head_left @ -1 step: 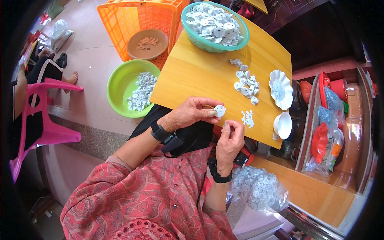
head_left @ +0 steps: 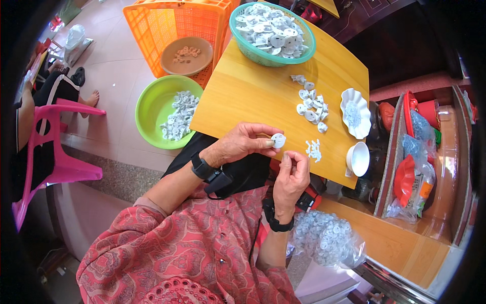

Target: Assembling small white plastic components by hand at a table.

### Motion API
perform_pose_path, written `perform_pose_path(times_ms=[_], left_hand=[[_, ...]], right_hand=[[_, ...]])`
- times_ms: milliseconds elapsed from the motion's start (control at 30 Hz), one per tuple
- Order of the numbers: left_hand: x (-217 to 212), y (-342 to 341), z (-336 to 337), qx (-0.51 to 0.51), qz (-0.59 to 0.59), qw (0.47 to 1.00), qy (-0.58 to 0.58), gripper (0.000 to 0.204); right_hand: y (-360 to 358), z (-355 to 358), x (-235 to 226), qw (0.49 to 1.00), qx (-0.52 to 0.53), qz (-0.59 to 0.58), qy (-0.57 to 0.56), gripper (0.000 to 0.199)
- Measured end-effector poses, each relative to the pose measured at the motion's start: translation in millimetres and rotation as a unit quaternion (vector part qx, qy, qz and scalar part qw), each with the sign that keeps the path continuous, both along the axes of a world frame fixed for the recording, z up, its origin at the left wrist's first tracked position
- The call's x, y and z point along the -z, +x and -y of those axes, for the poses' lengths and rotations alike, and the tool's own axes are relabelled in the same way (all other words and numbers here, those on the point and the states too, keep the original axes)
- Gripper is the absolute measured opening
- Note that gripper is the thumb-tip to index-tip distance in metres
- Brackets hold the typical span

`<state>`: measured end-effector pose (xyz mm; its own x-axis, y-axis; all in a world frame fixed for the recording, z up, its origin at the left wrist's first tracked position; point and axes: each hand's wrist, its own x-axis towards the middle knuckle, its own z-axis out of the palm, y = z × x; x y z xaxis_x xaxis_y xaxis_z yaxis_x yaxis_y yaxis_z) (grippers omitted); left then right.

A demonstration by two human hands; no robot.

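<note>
Between its thumb and fingertips, my left hand (head_left: 248,142) pinches a small round white plastic piece (head_left: 278,141) above the table's near edge. My right hand (head_left: 292,175) is just to the right of it, thumb pressed to the bent forefinger; anything in that pinch is too small or hidden to make out. A little pile of thin white plastic bits (head_left: 314,150) lies on the wooden table (head_left: 253,96), close to my right hand. Farther back is a loose group of round white plastic pieces (head_left: 312,105).
A teal basket (head_left: 273,60) heaped with white pieces stands at the back. At left are a green basin (head_left: 147,109), a brown bowl (head_left: 172,69) and an orange crate (head_left: 147,25). A scalloped white dish (head_left: 347,96) and white bowl (head_left: 360,159) line the right edge. A bag of pieces (head_left: 326,235) sits nearby.
</note>
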<state>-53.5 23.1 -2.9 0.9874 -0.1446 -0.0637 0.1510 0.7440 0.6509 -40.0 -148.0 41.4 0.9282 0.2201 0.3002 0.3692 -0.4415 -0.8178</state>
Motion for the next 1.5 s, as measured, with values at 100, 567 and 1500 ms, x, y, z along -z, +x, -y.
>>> perform_pose_path(times_ms=[100,567,1500], left_hand=[[-2,-1,1,-0.004,0.012,1.0,0.0,0.034],[-2,-1,-2,0.001,0.018,0.999,0.029,0.032],[-1,-3,-9,-0.003,0.018,0.999,-0.027,0.034]], right_hand=[[-1,-8,-15,1.0,-0.015,0.003,-0.006,0.004],[-2,-20,-10,1.0,0.01,-0.001,0.006,0.015],[0,-25,-14,0.999,0.02,0.012,0.027,0.018]])
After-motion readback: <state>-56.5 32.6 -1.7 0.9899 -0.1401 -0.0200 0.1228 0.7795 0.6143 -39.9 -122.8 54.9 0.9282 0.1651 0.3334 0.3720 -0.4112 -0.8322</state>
